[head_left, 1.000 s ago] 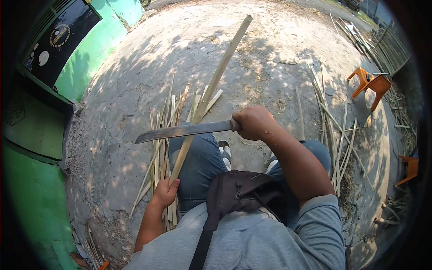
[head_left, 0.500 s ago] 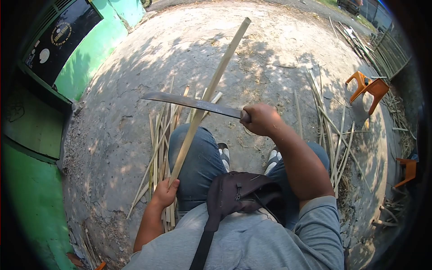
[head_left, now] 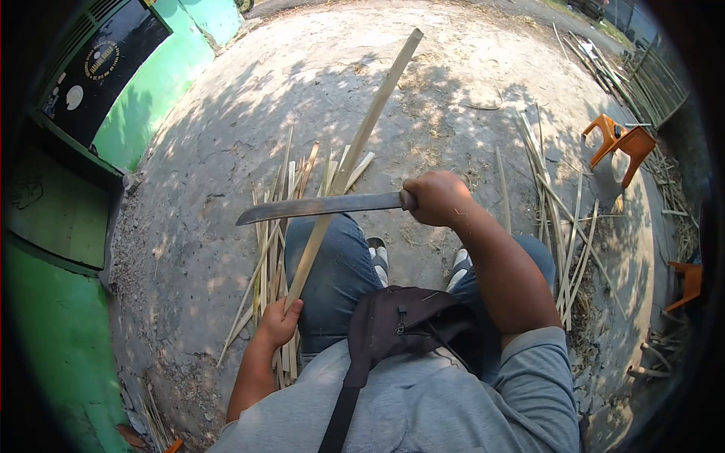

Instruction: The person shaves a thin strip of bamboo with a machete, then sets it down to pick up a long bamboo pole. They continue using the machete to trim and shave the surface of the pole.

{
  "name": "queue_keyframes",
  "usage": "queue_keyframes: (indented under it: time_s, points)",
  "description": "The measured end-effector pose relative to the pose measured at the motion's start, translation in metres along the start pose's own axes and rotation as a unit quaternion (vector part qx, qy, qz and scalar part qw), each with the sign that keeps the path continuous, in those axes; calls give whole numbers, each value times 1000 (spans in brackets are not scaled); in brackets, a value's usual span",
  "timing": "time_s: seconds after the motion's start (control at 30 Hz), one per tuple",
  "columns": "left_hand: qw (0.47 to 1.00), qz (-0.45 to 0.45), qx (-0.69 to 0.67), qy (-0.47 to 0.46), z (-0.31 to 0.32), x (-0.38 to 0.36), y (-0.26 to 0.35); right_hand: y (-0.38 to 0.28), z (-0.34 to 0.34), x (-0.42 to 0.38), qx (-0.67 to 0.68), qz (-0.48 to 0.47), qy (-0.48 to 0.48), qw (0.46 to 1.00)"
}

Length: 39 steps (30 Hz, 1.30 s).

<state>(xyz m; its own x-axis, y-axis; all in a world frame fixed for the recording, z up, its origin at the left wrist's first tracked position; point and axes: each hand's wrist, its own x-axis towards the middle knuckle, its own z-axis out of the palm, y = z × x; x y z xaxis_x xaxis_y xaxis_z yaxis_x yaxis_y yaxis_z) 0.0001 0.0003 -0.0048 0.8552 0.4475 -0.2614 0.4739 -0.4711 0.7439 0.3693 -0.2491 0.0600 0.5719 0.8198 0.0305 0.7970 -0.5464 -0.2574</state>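
Observation:
My right hand (head_left: pixel 439 199) is closed round the handle of a long machete (head_left: pixel 325 207), right of centre. Its blade points left, tip slightly lowered, and crosses over a long pale bamboo strip (head_left: pixel 371 121). The strip's lower end is in my left hand (head_left: pixel 279 322), closed round it beside my left knee. From there the strip slants up and away to the right. Whether the blade's edge touches the strip cannot be made out.
Loose bamboo strips (head_left: pixel 264 260) lie on the ground by my left leg, and more strips (head_left: pixel 563 226) beyond my right knee. An orange plastic stool (head_left: pixel 633 148) is at the right. A green wall (head_left: pixel 64 340) runs along the left. A black bag (head_left: pixel 393 321) rests on my lap.
The machete's blade has tilted, its tip dropping and its middle now lower along the strip. The left hand and the strip have hardly moved.

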Motion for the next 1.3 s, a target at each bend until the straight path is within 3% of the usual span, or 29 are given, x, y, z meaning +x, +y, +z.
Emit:
queue_keyframes:
  time_s: [0.17,0.4,1.3]
  points:
    - [1000,5,-5,0,-1,-2,5,25,10,0,44,23,79,996]
    - [1000,6,-25,1,0,-3,8,19,11,1,89,43,18,995]
    - [1000,4,-25,-13,-1,-1,4,3,1,-8,51,23,43,997]
